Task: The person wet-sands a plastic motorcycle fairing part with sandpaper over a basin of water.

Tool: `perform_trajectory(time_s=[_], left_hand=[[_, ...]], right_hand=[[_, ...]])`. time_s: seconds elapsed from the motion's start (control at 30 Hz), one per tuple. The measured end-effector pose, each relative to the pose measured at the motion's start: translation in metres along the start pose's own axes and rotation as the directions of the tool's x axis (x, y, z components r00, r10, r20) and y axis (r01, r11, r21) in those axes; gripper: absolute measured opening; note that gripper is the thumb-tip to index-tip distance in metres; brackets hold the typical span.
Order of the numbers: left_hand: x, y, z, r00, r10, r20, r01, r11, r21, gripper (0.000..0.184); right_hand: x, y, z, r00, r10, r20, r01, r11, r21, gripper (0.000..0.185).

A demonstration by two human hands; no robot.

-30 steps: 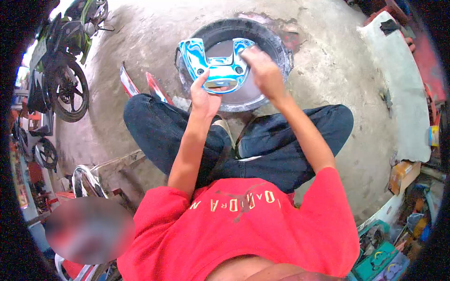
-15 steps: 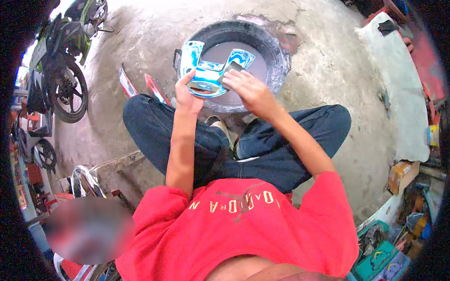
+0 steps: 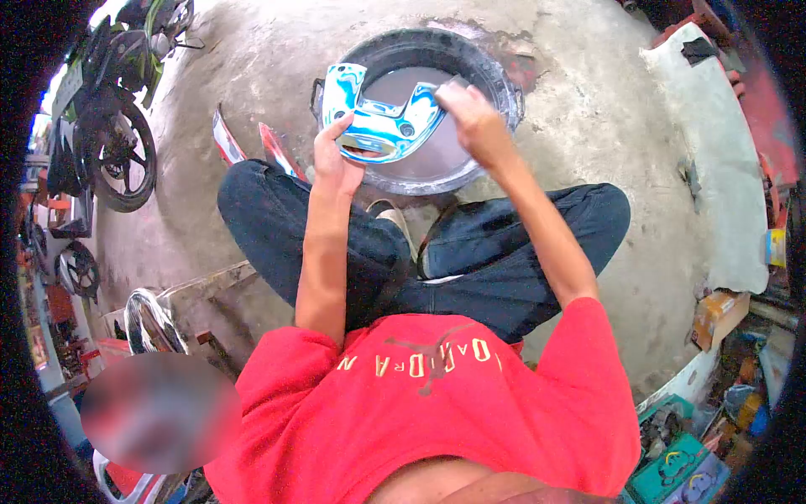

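Observation:
A blue and white U-shaped panel is held above a round black basin with cloudy grey water in it. My left hand grips the panel's lower left edge, thumb on top and fingers underneath. At the tip of the panel's right arm, my right hand has its fingers bent round a small dark grey sheet, which is blurred and partly covered by the fingers.
Two red and white panels lie on the floor left of the basin. A motorcycle stands at the upper left. At the right are a cardboard box and a teal box among clutter.
My right hand has moved from the panel's middle up to the tip of its right arm, keeping the dark sheet. The panel has tilted and shifted slightly upward in my left hand.

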State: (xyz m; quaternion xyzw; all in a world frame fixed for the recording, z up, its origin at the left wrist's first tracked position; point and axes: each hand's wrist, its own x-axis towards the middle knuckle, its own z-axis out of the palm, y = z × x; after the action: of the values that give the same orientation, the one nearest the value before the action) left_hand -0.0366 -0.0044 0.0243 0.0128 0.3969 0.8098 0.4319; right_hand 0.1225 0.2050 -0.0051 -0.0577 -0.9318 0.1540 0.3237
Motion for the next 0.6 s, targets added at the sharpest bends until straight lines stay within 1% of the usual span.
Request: perform_trajectory(time_s=[0.03,0.07,0.17,0.2,0.23,0.3,0.37,0.4,0.5,0.53,0.57,0.6], left_hand=[[0.003,0.001,0.002,1.0,0.009,0.007,-0.009,1.0,0.014,0.034],[0.001,0.0,0.005,0.999,0.033,-0.012,-0.032,0.999,0.028,0.033],[0.004,-0.004,0.003,0.999,0.001,-0.037,-0.001,1.0,-0.018,0.033],[-0.002,-0.006,0.011,0.997,0.042,-0.062,-0.041,0.999,0.008,0.033],[0.005,-0.011,0.004,0.999,0.031,-0.005,-0.031,0.999,-0.021,0.033],[-0.005,-0.024,0.019,0.993,0.11,-0.039,-0.11,0.994,-0.001,0.031],[-0.006,-0.038,0.025,0.97,0.219,-0.104,-0.21,0.974,0.089,0.03],[-0.002,-0.044,0.023,0.973,0.198,-0.121,-0.199,0.98,0.006,0.033],[0.003,-0.048,0.012,0.983,0.149,-0.104,-0.157,0.985,-0.07,0.036],[-0.004,-0.05,0.021,0.967,0.214,-0.14,-0.206,0.976,0.068,0.034],[-0.008,-0.051,0.029,0.967,0.235,-0.1,-0.233,0.972,0.03,0.033],[-0.008,-0.052,0.025,0.974,0.2,-0.104,-0.199,0.98,0.013,0.032]], right_hand=[[-0.007,-0.011,0.007,1.0,-0.006,0.003,0.006,0.998,0.061,0.042],[-0.005,-0.042,-0.006,0.996,-0.084,-0.004,0.084,0.995,0.053,0.041],[-0.002,-0.06,-0.003,0.977,-0.204,-0.061,0.206,0.978,0.02,0.039],[0.004,-0.04,-0.002,0.987,-0.148,-0.064,0.149,0.989,0.006,0.039],[0.009,-0.022,-0.003,0.999,-0.026,-0.032,0.025,0.999,-0.038,0.037],[0.008,0.001,0.005,0.997,-0.005,-0.081,-0.006,0.99,-0.141,0.036],[-0.002,-0.031,0.002,0.999,0.031,-0.009,-0.03,0.998,0.046,0.043],[-0.003,-0.05,0.0,1.0,-0.005,-0.004,0.006,0.99,0.144,0.042],[0.002,-0.051,-0.005,0.998,-0.046,-0.049,0.049,0.996,0.073,0.041],[0.009,-0.034,-0.003,0.998,-0.004,-0.055,0.007,0.999,0.051,0.04],[0.014,-0.022,-0.001,0.995,0.06,-0.08,-0.063,0.997,-0.04,0.039],[0.012,-0.025,0.001,0.996,0.054,-0.073,-0.056,0.998,-0.029,0.039]])
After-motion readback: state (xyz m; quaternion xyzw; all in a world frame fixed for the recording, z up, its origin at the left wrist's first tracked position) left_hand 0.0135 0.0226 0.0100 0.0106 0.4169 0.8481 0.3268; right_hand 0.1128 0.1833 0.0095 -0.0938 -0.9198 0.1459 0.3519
